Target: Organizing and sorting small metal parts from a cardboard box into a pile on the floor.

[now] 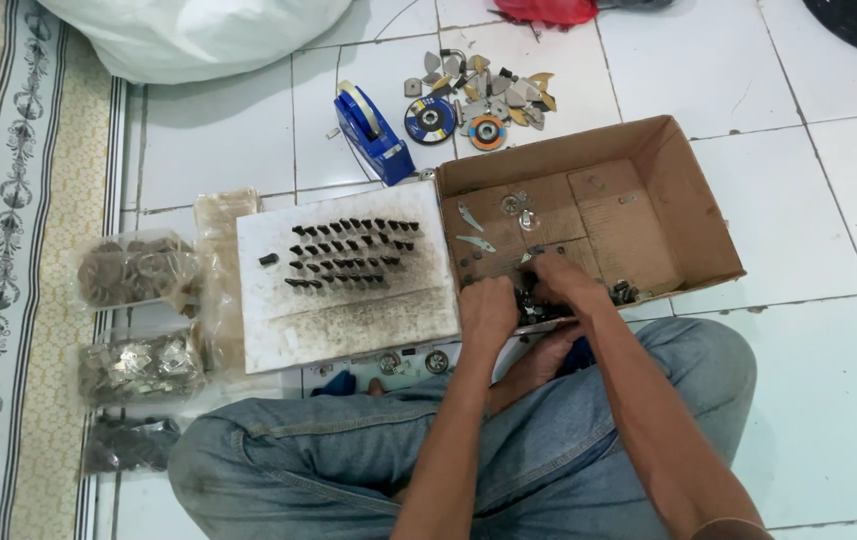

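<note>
I sit cross-legged in blue jeans on a white tiled floor. Both hands reach into the near left corner of an open cardboard box [688, 190]. My left hand [486, 312] and my right hand [560, 280] are bunched together over a heap of small dark metal parts [530, 308], fingers curled into it. What each finger pinches is hidden. Left of the box lies a white board [348, 320], smudged dark, with several small black parts [348, 252] set out in rows.
Clear bags of small metal parts [133, 268] lie at left beside a patterned rug [8, 250]. Beyond the board stand a blue tape dispenser [373, 125], two grinding discs [430, 120] and loose metal pieces [493, 85]. A white sack [198, 35] lies at top left.
</note>
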